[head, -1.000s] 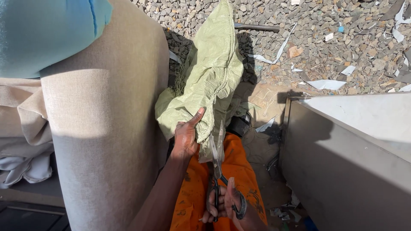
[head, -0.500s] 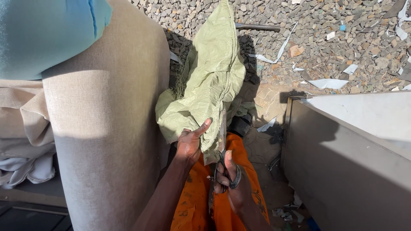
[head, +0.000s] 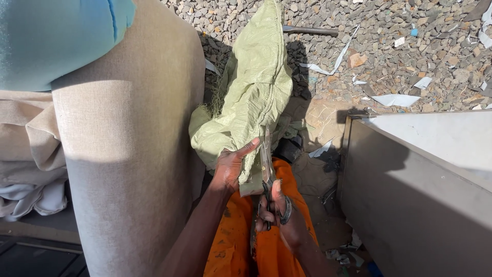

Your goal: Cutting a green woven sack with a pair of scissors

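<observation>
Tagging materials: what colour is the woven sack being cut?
Pale green woven sack, cut with scissors; head view shows it best.

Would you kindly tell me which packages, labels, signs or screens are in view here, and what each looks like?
Woven sack: the only packaging; pale green, crumpled, hanging over the gravel, gripped at its lower edge by the left hand while scissors in the right hand cut it.
Labels, signs, screens: none visible.

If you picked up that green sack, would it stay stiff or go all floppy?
Probably floppy: the green sack folds and wrinkles where it drapes over the gravel, and the left hand bunches its edge easily. It looks light for its size, since one hand holds it up while the right hand works the scissors. The woven surface may be a bit slippery.
</observation>
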